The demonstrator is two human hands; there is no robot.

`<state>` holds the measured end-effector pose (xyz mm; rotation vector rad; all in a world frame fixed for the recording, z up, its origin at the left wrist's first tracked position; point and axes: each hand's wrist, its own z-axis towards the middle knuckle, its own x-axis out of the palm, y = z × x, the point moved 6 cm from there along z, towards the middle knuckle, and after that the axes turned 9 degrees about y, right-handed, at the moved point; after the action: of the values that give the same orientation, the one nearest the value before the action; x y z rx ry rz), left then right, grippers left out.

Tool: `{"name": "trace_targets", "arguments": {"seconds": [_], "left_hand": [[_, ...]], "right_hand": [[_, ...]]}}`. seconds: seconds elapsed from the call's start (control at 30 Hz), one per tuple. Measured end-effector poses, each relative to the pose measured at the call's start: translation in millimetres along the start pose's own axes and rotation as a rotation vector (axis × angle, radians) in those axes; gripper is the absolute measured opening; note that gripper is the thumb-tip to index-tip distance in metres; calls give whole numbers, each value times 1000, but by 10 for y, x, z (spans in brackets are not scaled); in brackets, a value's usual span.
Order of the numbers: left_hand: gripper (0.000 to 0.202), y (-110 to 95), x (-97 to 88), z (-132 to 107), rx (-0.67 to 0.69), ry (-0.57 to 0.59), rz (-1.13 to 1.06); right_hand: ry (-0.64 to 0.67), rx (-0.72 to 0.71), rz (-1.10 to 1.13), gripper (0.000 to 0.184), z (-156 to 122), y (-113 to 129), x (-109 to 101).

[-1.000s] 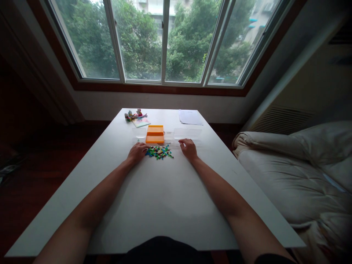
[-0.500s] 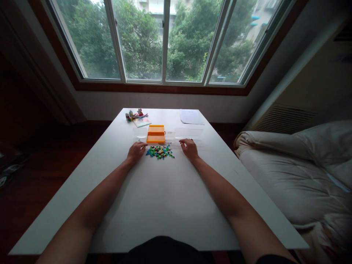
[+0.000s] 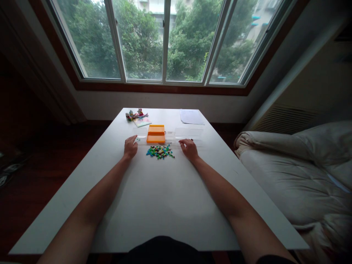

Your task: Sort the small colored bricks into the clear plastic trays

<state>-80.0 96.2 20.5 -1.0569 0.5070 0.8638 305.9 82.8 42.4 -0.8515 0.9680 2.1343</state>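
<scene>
A small heap of several tiny coloured pieces (image 3: pixel 160 151) lies on the white table (image 3: pixel 154 198). Behind it stands an orange box (image 3: pixel 155 134), flanked by clear plastic trays (image 3: pixel 188 132). My left hand (image 3: pixel 130 147) rests on the table left of the heap, fingers curled, fingertips near the left clear tray (image 3: pixel 139 132); whether it pinches anything is too small to see. My right hand (image 3: pixel 188 148) lies right of the heap, fingers loosely bent on the table by the right tray's front edge, nothing visible in it.
At the table's far left are small colourful toy figures (image 3: pixel 134 114) and a pastel card (image 3: pixel 142 122). A white sheet of paper (image 3: pixel 191 116) lies at the far right. A light padded couch (image 3: pixel 299 172) stands to the right. Windows fill the far wall.
My left hand has left the edge of the coloured heap and moved left and away, toward the left clear tray. The right hand has stayed put.
</scene>
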Motion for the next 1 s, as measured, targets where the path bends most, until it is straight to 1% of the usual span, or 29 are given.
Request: {"name": "trace_targets", "arguments": {"seconds": [0.1,0.23,0.33,0.4,0.53,0.63,0.7,0.9,1.0], "left_hand": [[51,-29,26,-19,28,17,18],[46,-162,-30,-73,82,9,34],[40,-288,-65,-84,115,23,38],[36,-379,-49,-69,148,65,30],[29,-538,47,-27,212,170,10],[25,-627,150,-3,251,266,25],[24,-671,211,15,267,309,48],[25,-690,339,55,218,303,65],[26,-653,376,39,183,305,39]], "right_hand": [[12,-10,5,22,0,1,7],[35,-13,9,22,3,19,36],[75,-26,19,22,8,102,82],[128,-48,26,23,11,192,134],[261,-38,1,23,18,329,266],[330,-4,-52,25,51,356,334],[358,9,-76,27,96,354,356],[439,24,-145,29,245,330,442],[437,52,-184,25,263,307,503]]}}
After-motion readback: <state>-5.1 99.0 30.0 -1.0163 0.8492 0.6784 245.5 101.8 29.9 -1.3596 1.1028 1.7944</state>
